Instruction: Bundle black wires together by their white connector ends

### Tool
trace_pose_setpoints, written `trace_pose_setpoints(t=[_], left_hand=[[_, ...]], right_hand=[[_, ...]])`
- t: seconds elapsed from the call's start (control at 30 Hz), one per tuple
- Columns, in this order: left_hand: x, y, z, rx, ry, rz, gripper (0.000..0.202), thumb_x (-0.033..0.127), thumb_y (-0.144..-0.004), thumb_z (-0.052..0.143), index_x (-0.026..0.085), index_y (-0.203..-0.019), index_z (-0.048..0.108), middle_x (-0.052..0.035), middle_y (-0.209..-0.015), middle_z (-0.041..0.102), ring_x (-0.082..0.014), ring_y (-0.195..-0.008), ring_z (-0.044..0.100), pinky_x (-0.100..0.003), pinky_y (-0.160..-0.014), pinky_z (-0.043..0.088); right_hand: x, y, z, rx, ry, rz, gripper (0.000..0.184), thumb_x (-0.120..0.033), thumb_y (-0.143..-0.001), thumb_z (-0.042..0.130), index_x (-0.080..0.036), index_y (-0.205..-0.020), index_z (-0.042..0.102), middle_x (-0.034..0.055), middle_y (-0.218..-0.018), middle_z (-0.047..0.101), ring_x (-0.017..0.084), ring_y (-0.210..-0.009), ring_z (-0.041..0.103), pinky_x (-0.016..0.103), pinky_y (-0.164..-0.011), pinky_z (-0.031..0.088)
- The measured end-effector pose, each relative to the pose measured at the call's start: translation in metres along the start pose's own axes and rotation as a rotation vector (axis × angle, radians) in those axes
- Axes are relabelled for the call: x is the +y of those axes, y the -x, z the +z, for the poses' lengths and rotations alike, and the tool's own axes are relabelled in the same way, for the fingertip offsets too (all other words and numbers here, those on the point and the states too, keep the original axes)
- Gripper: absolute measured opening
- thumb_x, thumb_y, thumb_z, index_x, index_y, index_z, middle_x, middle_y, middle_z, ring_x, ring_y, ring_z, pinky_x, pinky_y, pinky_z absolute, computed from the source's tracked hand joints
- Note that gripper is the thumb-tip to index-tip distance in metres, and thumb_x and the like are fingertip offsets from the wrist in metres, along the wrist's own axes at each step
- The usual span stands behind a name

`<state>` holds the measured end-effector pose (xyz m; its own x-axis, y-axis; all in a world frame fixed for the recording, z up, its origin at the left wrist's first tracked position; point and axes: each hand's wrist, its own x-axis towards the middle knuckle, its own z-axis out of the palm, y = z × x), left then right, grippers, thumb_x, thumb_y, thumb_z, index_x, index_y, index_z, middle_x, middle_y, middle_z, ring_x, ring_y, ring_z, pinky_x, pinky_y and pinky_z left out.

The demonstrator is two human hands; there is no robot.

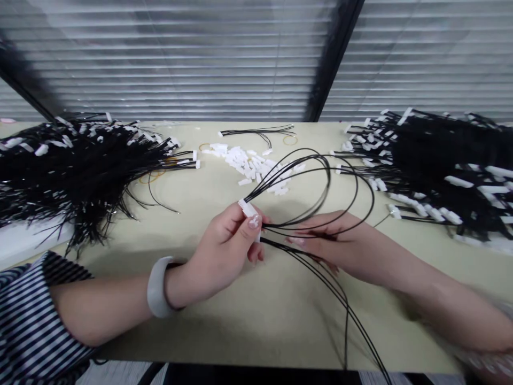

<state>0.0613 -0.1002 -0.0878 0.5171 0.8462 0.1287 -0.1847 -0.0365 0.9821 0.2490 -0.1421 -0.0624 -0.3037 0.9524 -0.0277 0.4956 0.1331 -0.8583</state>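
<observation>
Plainly the work sits at the pinch: the left hand [224,246] has its fingers [244,227] closed on a small white connector [247,207], thumb and forefinger clamping it just above the surface [200,321], near the middle of the view. The right hand [324,240] lies just beside it, palm down, fingers loosely closed over the black wires [320,166]; whether they truly grip or only gather is hard to tell from the blur.

To do this well, I judge, the pinch should be firm and the connector steady, while the right hand draws the strands together without crossing or kinking them.

The connector's long axis runs from upper left to lower right in the picture, its free end toward the far left. The wires leave it away from the person, loop round to the right, pass back under the right hand and trail toward the near edge
</observation>
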Motion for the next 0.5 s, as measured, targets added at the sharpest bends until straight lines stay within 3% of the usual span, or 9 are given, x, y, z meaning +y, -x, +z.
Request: trace_pose_setpoints(t=[0.1,0.23,0.37,0.5], left_hand=[[-0.0012,0.0017,-0.0006,-0.03,-0.053,0.03,0.019,0.035,-0.087,0.044,0.017,-0.083,0.05,0.0066,-0.056,0.042,-0.0053,-0.045,0.043,-0.022,-0.05,0.048],[-0.0006,0.0026,-0.0003,-0.039,-0.117,0.025,0.022,0.038,-0.086,0.044,0.017,-0.083,0.05,0.0062,-0.052,0.043,-0.0067,-0.045,0.046,-0.021,-0.048,0.047],[0.0009,0.0024,0.0016,-0.028,-0.111,0.023,0.023,0.039,-0.085,0.046,0.017,-0.081,0.05,0.0062,-0.052,0.044,-0.0068,-0.044,0.046,-0.021,-0.047,0.047],[0.0004,0.0028,0.0026,-0.035,-0.067,0.02,0.022,0.039,-0.086,0.045,0.017,-0.08,0.05,0.0068,-0.051,0.042,-0.0066,-0.043,0.044,-0.023,-0.049,0.049]], right_hand=[[-0.0039,0.0008,0.0023,-0.109,-0.006,-0.063,0.021,-0.027,-0.085,0.046,-0.015,-0.077,0.061,-0.0018,-0.061,0.057,0.005,-0.049,0.044,0.015,-0.044,0.04],[-0.009,0.0007,0.0017,-0.128,0.085,-0.245,0.015,-0.019,-0.083,0.05,-0.015,-0.072,0.059,-0.0012,-0.069,0.06,0.007,-0.062,0.052,0.016,-0.056,0.045],[-0.0092,0.001,0.0016,-0.096,0.116,-0.291,0.015,-0.019,-0.085,0.047,-0.017,-0.074,0.058,-0.0028,-0.069,0.061,0.007,-0.064,0.056,0.016,-0.061,0.049],[-0.0037,0.0017,0.0048,0.008,0.181,-0.465,0.012,-0.015,-0.085,0.047,-0.019,-0.086,0.058,-0.0019,-0.082,0.064,0.007,-0.076,0.06,0.017,-0.072,0.05]])
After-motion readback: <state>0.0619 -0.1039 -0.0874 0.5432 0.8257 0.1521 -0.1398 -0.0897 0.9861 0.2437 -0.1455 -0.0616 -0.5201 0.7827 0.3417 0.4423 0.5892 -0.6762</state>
